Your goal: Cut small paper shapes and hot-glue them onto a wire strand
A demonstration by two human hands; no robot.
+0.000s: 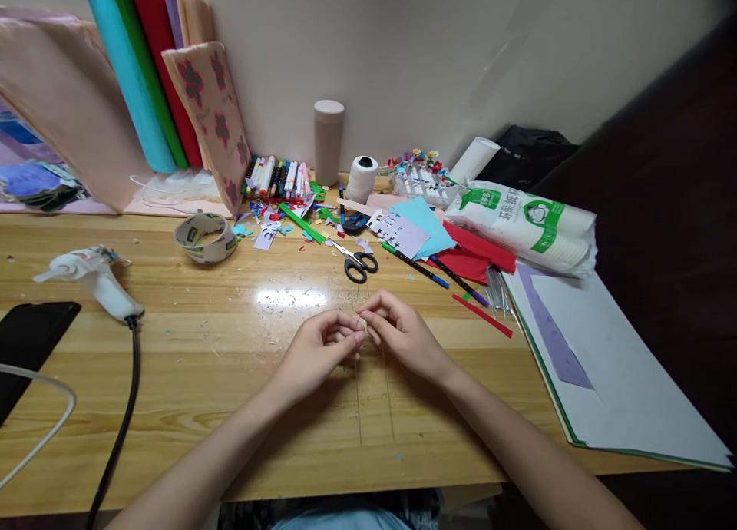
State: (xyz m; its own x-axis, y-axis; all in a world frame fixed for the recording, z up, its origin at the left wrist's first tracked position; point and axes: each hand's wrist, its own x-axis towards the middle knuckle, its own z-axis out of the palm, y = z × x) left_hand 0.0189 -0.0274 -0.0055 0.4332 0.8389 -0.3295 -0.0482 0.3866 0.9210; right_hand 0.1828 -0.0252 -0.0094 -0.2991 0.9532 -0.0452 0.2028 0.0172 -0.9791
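Above the middle of the table, my left hand (320, 352) and my right hand (406, 339) meet fingertip to fingertip, both closed in a pinch. Between them is a small pale piece (362, 325), mostly covered by the fingers. Thin thread-like strands (358, 407) run from the fingertips down toward the table's front edge, and short ends show above the hands. Whether they are thread or fine wire I cannot tell. Just beyond my hands lie scissors (360, 263) with black handles, blades partly spread.
At left are a glue gun (95, 280), a black phone-like slab (34, 346) and a tape roll (206, 238). Paper scraps, markers (279, 178), a thread spool (362, 178) and a tumbler (328, 142) line the back. Packaged paper cups (527, 223) and white sheets (627, 361) occupy the right.
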